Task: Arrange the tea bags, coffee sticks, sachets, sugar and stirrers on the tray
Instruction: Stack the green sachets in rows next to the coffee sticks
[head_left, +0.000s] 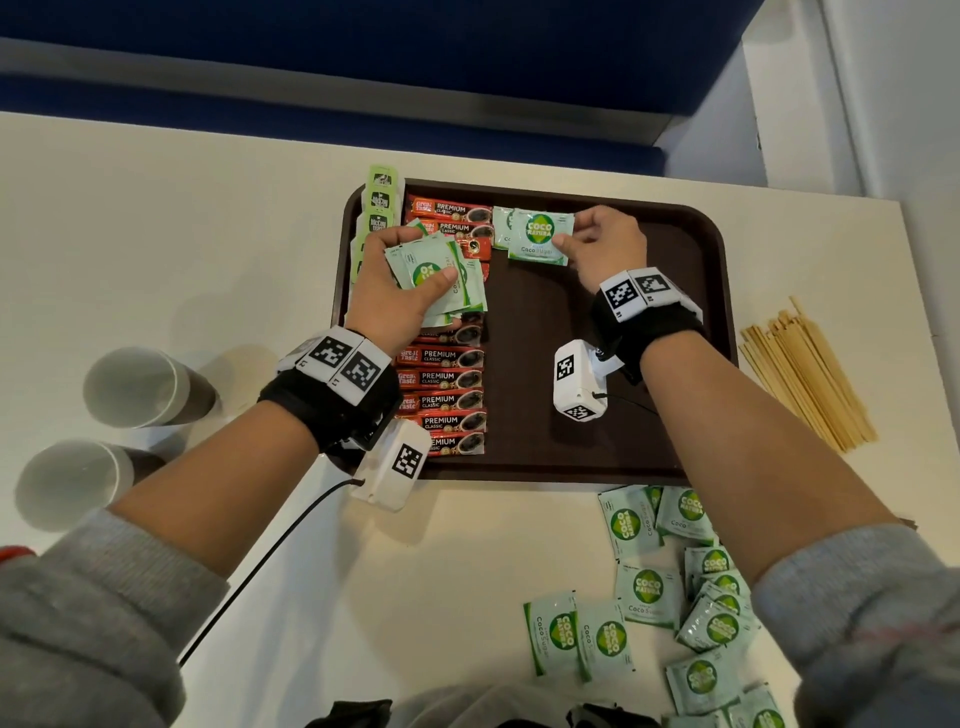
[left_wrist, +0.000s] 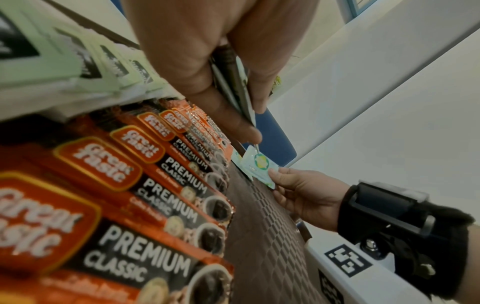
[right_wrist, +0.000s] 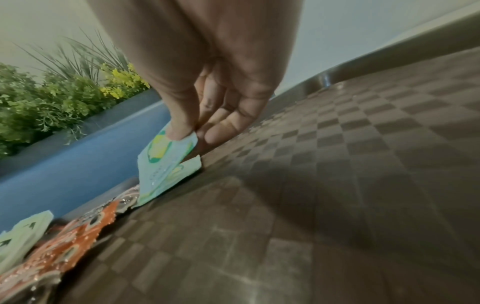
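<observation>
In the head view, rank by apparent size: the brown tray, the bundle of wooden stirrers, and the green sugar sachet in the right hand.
1. Brown plastic tray
2. Bundle of wooden stirrers
3. Green Coco Natura sugar sachet, pinched by the right hand

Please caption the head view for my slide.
Right hand lays a green sugar sachet on the brown tray.

Office pantry or café, white counter (head_left: 208, 234), paper cups (head_left: 137, 387), planter (right_wrist: 52, 107)
</observation>
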